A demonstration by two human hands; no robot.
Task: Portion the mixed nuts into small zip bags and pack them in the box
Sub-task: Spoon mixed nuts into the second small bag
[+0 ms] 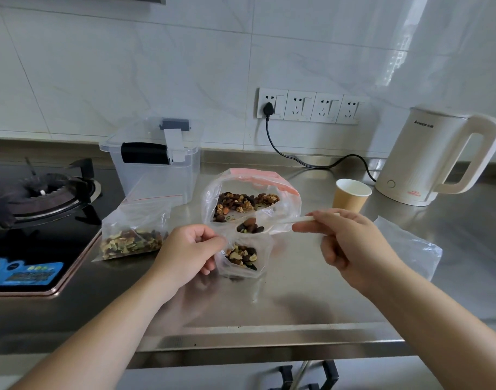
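Note:
A large zip bag (286, 204) of mixed nuts lies open on the steel counter (297, 294). In front of it, my left hand (189, 253) pinches the rim of a small zip bag (241, 260) partly filled with nuts. My right hand (351, 243) grips the handle of a white spoon (251, 229) loaded with nuts, its bowl held just above the small bag's mouth. A filled small zip bag (131, 235) lies to the left. The clear plastic box (156, 161) with its lid on stands behind that bag.
A gas hob (35, 209) fills the left side. A paper cup (351, 194) and a white electric kettle (429, 159) stand at the right, the kettle's black cord (291, 157) running to wall sockets. An empty clear bag (410, 246) lies at the right.

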